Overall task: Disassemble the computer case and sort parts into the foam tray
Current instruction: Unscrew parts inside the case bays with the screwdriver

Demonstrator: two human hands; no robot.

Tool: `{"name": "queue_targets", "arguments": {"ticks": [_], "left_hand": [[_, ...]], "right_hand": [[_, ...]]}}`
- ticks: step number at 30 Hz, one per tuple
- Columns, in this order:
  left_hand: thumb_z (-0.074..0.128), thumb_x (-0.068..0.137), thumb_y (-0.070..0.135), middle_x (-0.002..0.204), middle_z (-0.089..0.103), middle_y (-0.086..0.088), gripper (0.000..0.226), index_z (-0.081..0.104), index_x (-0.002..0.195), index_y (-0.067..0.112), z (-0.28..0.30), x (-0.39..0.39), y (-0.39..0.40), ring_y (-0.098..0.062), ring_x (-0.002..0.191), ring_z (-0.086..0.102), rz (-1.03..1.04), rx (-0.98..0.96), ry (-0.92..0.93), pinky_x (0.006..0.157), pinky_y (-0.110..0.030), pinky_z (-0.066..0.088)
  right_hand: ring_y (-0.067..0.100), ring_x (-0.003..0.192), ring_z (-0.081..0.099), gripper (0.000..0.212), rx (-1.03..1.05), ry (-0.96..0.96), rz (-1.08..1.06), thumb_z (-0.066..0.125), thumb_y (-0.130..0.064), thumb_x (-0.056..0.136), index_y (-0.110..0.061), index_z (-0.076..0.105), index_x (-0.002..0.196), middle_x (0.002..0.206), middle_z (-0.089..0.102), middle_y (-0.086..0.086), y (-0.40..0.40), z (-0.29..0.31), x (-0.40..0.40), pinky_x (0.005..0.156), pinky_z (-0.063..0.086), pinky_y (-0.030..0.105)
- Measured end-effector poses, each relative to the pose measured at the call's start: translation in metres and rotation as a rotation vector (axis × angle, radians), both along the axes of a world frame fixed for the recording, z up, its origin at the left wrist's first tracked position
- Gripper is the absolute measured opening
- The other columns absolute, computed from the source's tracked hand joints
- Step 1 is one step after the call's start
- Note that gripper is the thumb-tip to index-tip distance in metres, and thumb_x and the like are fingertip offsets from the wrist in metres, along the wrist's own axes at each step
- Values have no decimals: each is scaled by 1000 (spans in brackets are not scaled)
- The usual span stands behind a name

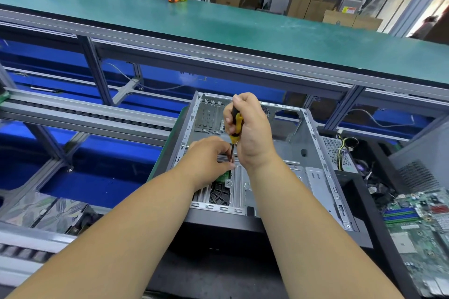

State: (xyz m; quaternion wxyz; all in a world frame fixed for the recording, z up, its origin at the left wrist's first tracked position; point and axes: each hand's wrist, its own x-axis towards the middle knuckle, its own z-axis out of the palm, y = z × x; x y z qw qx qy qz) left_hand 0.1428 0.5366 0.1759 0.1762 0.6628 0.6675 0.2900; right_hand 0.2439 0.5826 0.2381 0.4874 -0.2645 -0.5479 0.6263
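Head cam: two hands working w/ a screwdriver (236, 126) inside open computer case (313, 150).
Right hand (250, 128) gripping handle upright; left hand (209, 158) pinching shaft near tip; case lying centre on counter (218, 272).

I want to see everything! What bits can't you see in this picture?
- Screwdriver tip, head view: hidden behind the left hand.
- The screw: not visible, same reason.
- Small green board in the case: mostly under the left hand.
- Motherboard: cut off by the right edge, blurred.
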Motion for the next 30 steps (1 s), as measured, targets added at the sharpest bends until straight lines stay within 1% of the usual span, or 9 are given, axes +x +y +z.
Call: {"name": "queue_targets", "arguments": {"ticks": [2, 5, 8, 11, 17, 22, 25, 28, 30], "left_hand": [[73, 83, 35, 93, 58, 10, 9, 65, 81, 33, 0, 0, -1, -14, 96, 54, 4, -7, -5, 97, -41, 40], [73, 83, 37, 91, 55, 12, 15, 59, 76, 37, 1, 1, -1, -13, 95, 53, 3, -13, 1, 97, -40, 40], [73, 83, 37, 92, 56, 12, 10, 65, 83, 32, 1, 0, -1, -12, 96, 54, 1, -7, 8, 98, -41, 40], [74, 82, 37, 91, 56, 12, 13, 61, 80, 34, 1, 0, -1, -13, 95, 54, -6, -5, 12, 97, -41, 41], [74, 82, 36, 90, 56, 12, 13, 62, 80, 32, -1, 0, 1, -13, 96, 54, -3, -6, 11, 97, -42, 40], [74, 82, 37, 89, 55, 12, 15, 60, 79, 32, -2, -1, 1, -14, 95, 53, -1, -6, 11, 96, -41, 40], [74, 82, 37, 94, 58, 11, 12, 67, 86, 28, -3, -1, 2, -14, 98, 54, 4, -7, 13, 97, -41, 39], [74, 82, 37, 94, 57, 11, 12, 68, 88, 29, -3, -1, 2, -13, 98, 54, -2, 0, 15, 97, -40, 39], [74, 82, 37, 93, 57, 11, 11, 68, 87, 29, -3, -1, 2, -13, 97, 54, -3, 3, 12, 97, -41, 39]], "right_hand": [[13, 55, 44, 25, -13, 4, -2, 48, -13, 99, -18, 44, 75, 70, 54, -1, 0, 2, 4, 53, 38, 22], [12, 61, 54, 27, -38, -63, -75, 56, -19, 98, -20, 48, 72, 71, 58, -5, 0, 5, 9, 58, 44, 23], [13, 64, 57, 25, -55, -70, -131, 55, -25, 100, -19, 56, 76, 68, 61, -9, 1, 4, 11, 63, 48, 25], [10, 63, 57, 27, -57, -4, -135, 50, -26, 103, -16, 64, 81, 69, 63, -7, 1, -1, 10, 64, 49, 23], [9, 54, 45, 42, -33, 107, -150, 37, -30, 105, -17, 63, 75, 61, 54, -5, 5, -10, 2, 52, 38, 19], [11, 48, 32, 35, -27, 157, -41, 39, -30, 97, -15, 57, 72, 53, 42, -4, 12, -11, -2, 48, 29, 22], [12, 44, 26, 32, -19, 128, 67, 41, -30, 94, -15, 55, 70, 48, 35, -3, 14, -8, -2, 44, 26, 22], [10, 42, 25, 33, -55, 154, 137, 41, -40, 97, -15, 49, 76, 48, 37, -3, 13, -5, 1, 45, 21, 23], [11, 46, 29, 26, -38, 119, 124, 44, -35, 96, -16, 44, 78, 53, 43, -2, 11, -4, 3, 48, 23, 25]]}}
